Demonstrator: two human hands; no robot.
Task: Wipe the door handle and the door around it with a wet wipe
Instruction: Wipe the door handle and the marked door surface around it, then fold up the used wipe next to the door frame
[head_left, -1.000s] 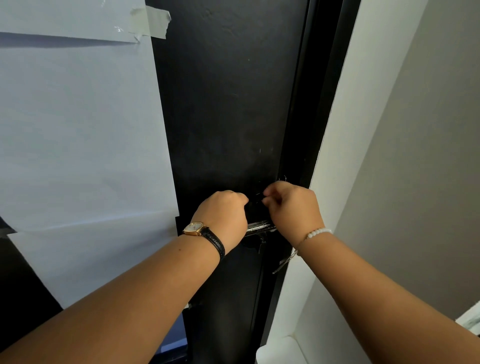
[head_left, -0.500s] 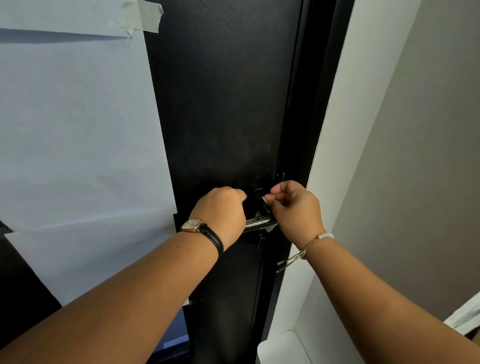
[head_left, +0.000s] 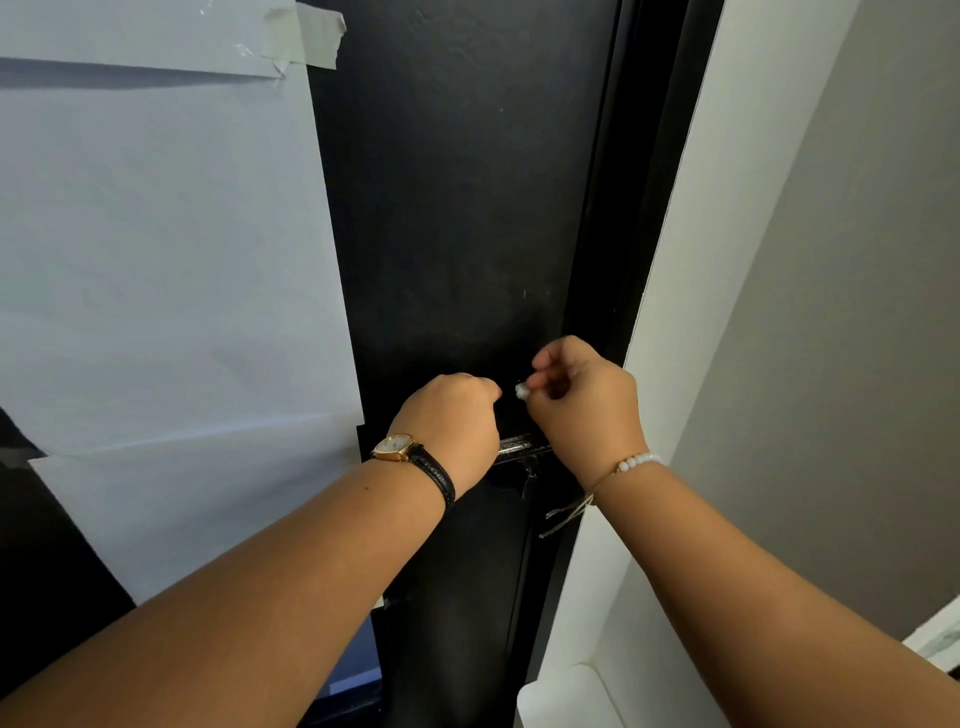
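I see two hands on one black door (head_left: 457, 218). My left hand (head_left: 452, 426) is closed around the one handle (head_left: 519, 446). Just right of it, my right hand (head_left: 584, 402) pinches one small white wipe (head_left: 521, 391) against the door above the handle.

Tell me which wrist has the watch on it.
The left wrist: a gold-cased watch on a black strap sits just behind the left hand. The right hand's wrist carries only a thin bracelet with white beads.
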